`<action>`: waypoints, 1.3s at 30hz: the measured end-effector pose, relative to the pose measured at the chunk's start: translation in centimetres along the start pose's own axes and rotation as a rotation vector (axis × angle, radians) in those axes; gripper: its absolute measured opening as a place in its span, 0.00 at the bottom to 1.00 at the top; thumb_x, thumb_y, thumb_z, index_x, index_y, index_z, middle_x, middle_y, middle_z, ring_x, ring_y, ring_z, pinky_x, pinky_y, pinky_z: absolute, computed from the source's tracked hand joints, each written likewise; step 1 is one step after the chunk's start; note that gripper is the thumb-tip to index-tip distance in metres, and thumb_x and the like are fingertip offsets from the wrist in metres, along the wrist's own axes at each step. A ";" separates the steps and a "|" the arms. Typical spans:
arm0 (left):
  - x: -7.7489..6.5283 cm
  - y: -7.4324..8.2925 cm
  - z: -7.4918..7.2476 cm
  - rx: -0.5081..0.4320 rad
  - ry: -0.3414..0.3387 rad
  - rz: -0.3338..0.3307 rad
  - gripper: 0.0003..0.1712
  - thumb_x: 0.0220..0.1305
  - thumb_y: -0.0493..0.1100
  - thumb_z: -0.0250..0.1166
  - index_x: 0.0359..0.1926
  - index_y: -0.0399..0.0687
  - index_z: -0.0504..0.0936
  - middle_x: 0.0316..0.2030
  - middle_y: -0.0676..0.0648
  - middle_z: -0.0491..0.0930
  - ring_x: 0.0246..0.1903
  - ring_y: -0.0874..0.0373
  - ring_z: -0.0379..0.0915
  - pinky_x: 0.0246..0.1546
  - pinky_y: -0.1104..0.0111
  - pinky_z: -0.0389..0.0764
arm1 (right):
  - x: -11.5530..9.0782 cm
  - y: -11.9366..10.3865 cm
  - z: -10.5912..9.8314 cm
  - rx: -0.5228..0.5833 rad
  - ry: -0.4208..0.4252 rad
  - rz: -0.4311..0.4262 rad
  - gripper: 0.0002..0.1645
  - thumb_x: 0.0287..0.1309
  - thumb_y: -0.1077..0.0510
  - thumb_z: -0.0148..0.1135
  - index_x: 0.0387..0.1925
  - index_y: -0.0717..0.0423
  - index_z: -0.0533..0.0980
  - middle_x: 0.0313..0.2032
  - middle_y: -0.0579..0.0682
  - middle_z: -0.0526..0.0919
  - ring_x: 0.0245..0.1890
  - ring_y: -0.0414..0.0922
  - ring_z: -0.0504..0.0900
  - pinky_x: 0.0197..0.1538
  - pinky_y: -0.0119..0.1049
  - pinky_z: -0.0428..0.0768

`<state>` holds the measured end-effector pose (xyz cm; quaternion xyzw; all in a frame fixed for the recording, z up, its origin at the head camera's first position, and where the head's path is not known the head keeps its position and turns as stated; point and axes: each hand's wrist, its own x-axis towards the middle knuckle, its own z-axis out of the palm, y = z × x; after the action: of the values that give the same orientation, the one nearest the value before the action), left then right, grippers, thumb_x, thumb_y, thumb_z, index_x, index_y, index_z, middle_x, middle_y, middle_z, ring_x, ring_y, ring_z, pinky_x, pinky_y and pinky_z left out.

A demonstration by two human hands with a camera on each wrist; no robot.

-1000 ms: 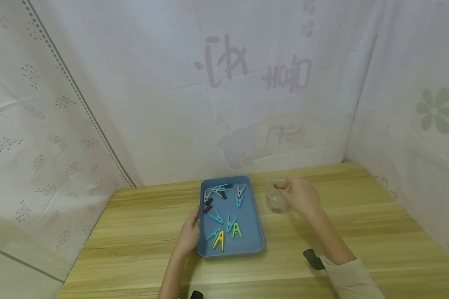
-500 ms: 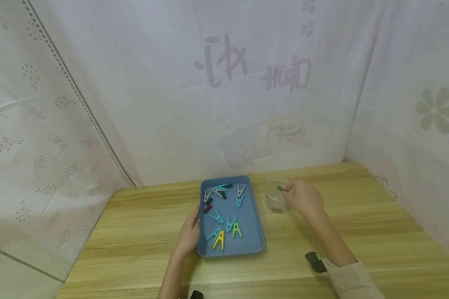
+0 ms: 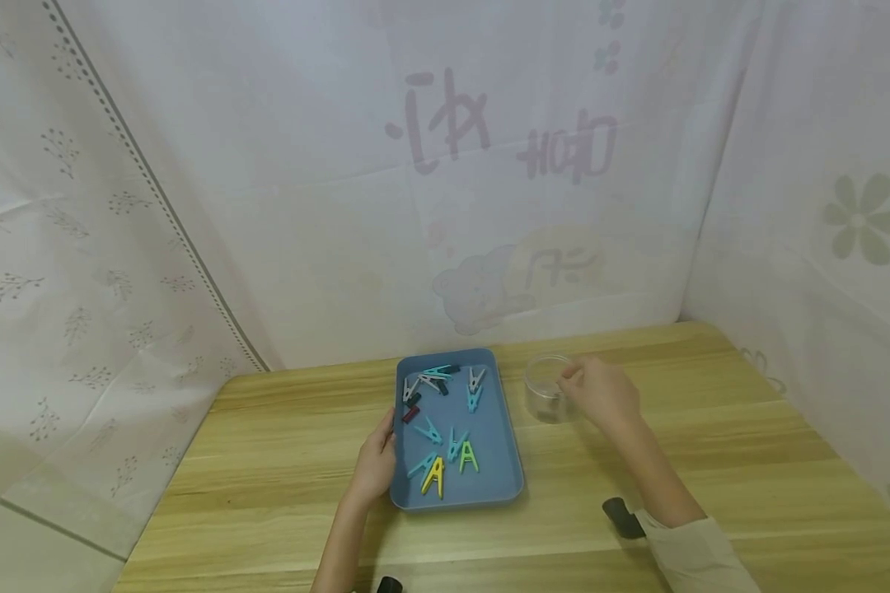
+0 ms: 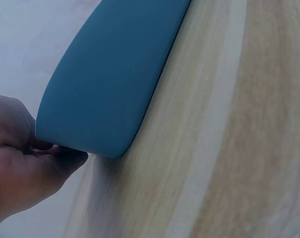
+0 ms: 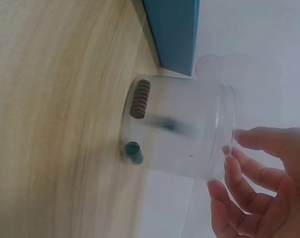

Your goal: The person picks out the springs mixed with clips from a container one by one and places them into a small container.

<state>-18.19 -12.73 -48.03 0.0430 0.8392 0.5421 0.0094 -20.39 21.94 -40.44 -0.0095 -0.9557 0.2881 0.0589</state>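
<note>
Clothespins point(image 3: 433, 478) lie in the blue tray point(image 3: 489, 482), whose left edge my left hand point(image 3: 377, 463) grips. My right hand point(image 3: 602, 394), released, fingers parted, is at the rim of the clear jar point(image 3: 540, 405) beside the tray; inside, a blurred dark piece point(image 5: 174, 126) shows above a brown ribbed piece point(image 5: 140, 99) and a dark green cylinder point(image 5: 133, 152).

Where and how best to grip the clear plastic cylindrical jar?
Probably the jar by its round side wall, from the person's right: it stands upright, and the blue rectangular tray sits close on its left.
</note>
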 end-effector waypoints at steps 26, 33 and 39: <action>-0.1 0.2 -0.2 0.016 -0.004 0.001 0.28 0.75 0.29 0.41 0.74 0.27 0.56 0.74 0.29 0.56 0.74 0.33 0.48 0.74 0.42 0.52 | 0.8 -1.7 -1.3 -0.035 -0.028 -0.027 0.17 0.64 0.53 0.60 0.47 0.61 0.83 0.36 0.58 0.88 0.30 0.49 0.84 0.22 0.34 0.77; -0.1 0.3 -0.3 0.016 -0.009 0.010 0.28 0.75 0.29 0.41 0.74 0.27 0.56 0.73 0.29 0.56 0.74 0.32 0.48 0.74 0.42 0.52 | 1.3 -2.4 -1.3 -0.031 -0.013 -0.055 0.18 0.64 0.53 0.60 0.46 0.62 0.83 0.36 0.59 0.88 0.26 0.46 0.82 0.19 0.33 0.75; -0.1 0.3 -0.3 0.006 -0.017 0.005 0.28 0.76 0.29 0.40 0.74 0.27 0.55 0.74 0.29 0.55 0.74 0.33 0.47 0.74 0.41 0.51 | 1.6 -3.2 -1.3 -0.023 -0.021 -0.083 0.17 0.64 0.54 0.61 0.46 0.62 0.83 0.35 0.59 0.88 0.24 0.45 0.82 0.17 0.32 0.74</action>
<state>-18.07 -12.90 -47.66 0.0497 0.8405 0.5394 0.0152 -21.73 20.11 -37.43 0.0325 -0.9592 0.2743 0.0608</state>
